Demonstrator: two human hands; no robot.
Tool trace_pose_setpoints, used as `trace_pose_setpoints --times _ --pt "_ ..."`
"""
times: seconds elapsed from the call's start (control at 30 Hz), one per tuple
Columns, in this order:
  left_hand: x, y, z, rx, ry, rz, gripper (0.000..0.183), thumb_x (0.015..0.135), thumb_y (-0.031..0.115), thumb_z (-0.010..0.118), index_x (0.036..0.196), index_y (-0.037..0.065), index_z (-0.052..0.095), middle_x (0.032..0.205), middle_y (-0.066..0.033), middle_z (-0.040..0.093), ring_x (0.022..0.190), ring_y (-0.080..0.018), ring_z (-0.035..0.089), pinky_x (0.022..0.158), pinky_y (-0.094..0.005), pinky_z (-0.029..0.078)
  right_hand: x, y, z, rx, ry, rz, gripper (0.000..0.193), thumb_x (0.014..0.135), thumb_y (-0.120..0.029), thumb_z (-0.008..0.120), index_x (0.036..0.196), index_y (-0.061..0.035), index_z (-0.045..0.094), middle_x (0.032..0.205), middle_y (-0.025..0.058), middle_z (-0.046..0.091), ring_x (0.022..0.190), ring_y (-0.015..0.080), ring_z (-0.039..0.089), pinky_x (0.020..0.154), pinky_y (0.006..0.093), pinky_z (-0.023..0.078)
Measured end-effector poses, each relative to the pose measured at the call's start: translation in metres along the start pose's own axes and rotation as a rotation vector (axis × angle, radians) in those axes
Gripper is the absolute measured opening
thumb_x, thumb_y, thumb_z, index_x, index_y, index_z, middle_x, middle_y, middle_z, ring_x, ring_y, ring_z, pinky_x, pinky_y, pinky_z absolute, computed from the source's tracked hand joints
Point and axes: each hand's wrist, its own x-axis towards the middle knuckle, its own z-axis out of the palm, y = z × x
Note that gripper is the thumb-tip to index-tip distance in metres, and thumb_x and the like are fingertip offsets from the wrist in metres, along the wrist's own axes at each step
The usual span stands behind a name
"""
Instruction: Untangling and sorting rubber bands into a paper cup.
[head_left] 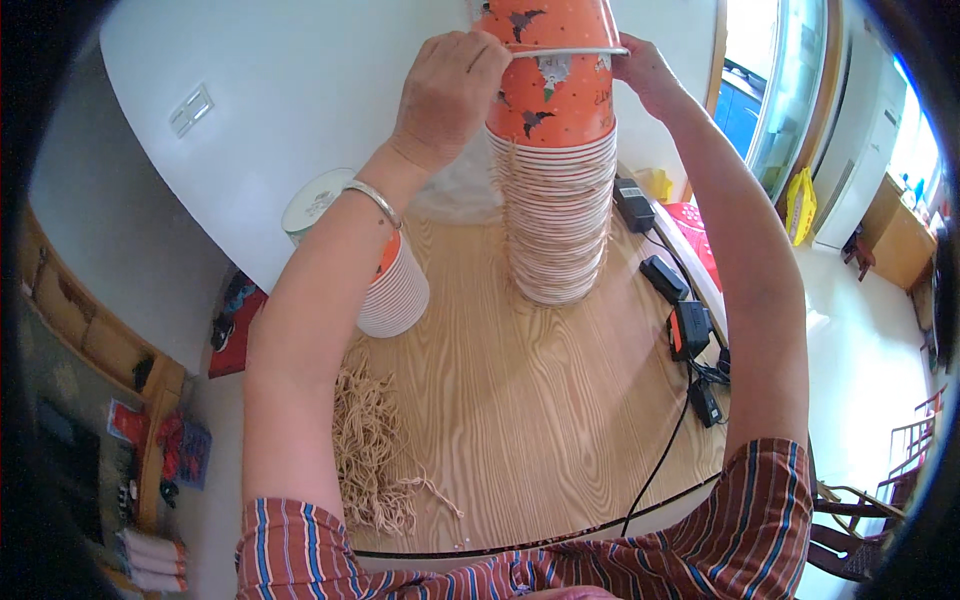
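An orange bucket (550,22) with dark bat pictures and a white rim is between my hands. It sits rim-down over a tall nested stack of the same buckets (556,220), whose white rims have tan cord along them. My left hand (455,95) is closed at the left side of the held bucket's rim. Opposite it, my right hand (650,75) grips the rim's right side, its fingertips partly hidden behind the bucket. Behind my left forearm stands a shorter bucket stack (398,295), partly covered. A heap of loose tan cords (375,445) lies near my left elbow.
Black power adapters (633,205) and an orange-and-black battery pack (688,330) lie with cables along the table's right edge. A pale round-topped container (312,205) stands at the left by the white wall. The wood-grain tabletop (540,420) spreads before me.
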Motion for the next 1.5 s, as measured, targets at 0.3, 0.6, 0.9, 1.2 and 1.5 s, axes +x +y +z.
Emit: trace_pose_setpoints --times 0.3,0.6,0.9,1.2,1.5 --pt "-0.01 0.007 -0.007 -0.054 -0.033 0.061 0.017 0.076 0.004 0.065 0.091 0.005 0.058 0.09 -0.0068 0.06 0.085 -0.0258 0.06 0.082 -0.0375 0.049 -0.014 0.002 0.005 0.081 -0.052 0.034 0.03 0.092 -0.009 0.062 0.121 -0.0046 0.064 0.114 0.0039 0.066 0.105 0.0147 0.06 0.093 0.0326 0.05" --pt "-0.025 0.019 -0.006 -0.063 -0.103 0.025 0.023 0.073 0.002 0.072 0.091 0.006 0.057 0.091 -0.0094 0.061 0.089 -0.0284 0.061 0.083 -0.0402 0.049 -0.017 0.018 0.0 -0.01 -0.064 -0.018 0.032 0.095 -0.024 0.062 0.122 -0.0076 0.064 0.111 0.0024 0.067 0.102 0.0136 0.061 0.089 0.0321 0.051" --pt "-0.038 0.027 -0.005 -0.092 -0.151 0.033 0.026 0.07 0.0 0.072 0.091 0.006 0.057 0.092 -0.0093 0.06 0.09 -0.0285 0.061 0.084 -0.0409 0.05 -0.027 0.028 0.006 0.028 -0.023 0.027 0.035 0.094 -0.031 0.063 0.121 -0.0082 0.065 0.108 0.0022 0.068 0.101 0.0136 0.062 0.088 0.0322 0.052" --pt "-0.048 0.03 -0.007 -0.097 -0.199 0.04 0.029 0.07 0.0 0.072 0.095 0.006 0.059 0.094 -0.0084 0.061 0.095 -0.0288 0.061 0.087 -0.0402 0.05 -0.029 0.041 0.003 -0.002 0.002 0.056 0.029 0.096 -0.024 0.061 0.119 -0.0062 0.067 0.105 0.0035 0.069 0.095 0.0137 0.063 0.086 0.0316 0.052" --pt "-0.054 0.035 -0.004 -0.176 -0.169 -0.01 0.032 0.072 0.0 0.074 0.1 0.007 0.059 0.094 -0.0077 0.063 0.094 -0.0276 0.062 0.085 -0.0379 0.051 -0.031 0.052 0.001 0.07 -0.094 0.065 0.041 0.09 -0.031 0.069 0.123 -0.0069 0.065 0.109 0.0011 0.069 0.102 0.0116 0.062 0.097 0.0317 0.046"
